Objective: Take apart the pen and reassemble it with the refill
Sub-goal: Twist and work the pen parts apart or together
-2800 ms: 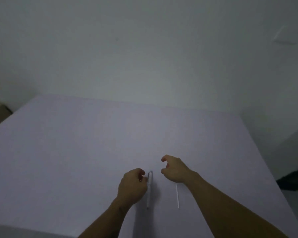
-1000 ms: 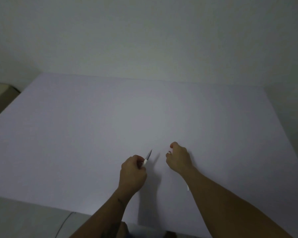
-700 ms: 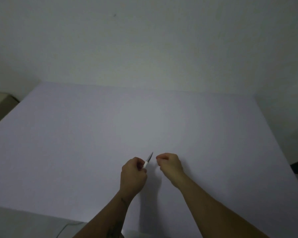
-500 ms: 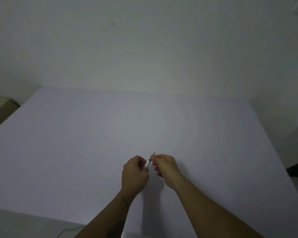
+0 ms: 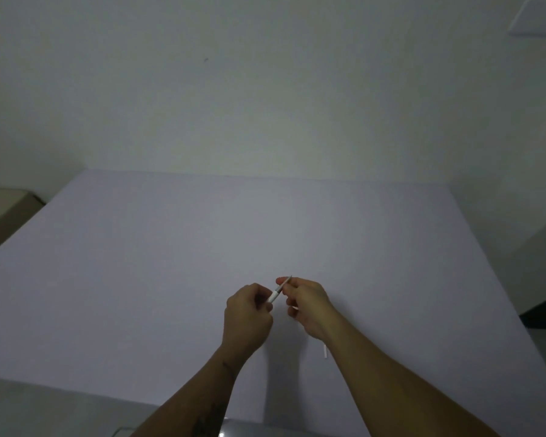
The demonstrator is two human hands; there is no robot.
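Observation:
A slim white pen (image 5: 275, 294) with a dark pointed tip is held above the table, tilted up to the right. My left hand (image 5: 248, 313) is closed around its barrel, which is mostly hidden in the fist. My right hand (image 5: 306, 299) pinches the tip end between thumb and forefinger. The two hands nearly touch. A thin white refill (image 5: 324, 351) lies on the table beneath my right wrist, with only its near end showing.
The pale lilac table (image 5: 139, 263) stretches wide on all sides of my hands, its front edge close to my body. A plain wall rises behind it. A beige box (image 5: 0, 212) stands off the table's left edge.
My left hand has picked the pen up from the table and tilted it. My right hand has come in from the right and closed on the pen's tip.

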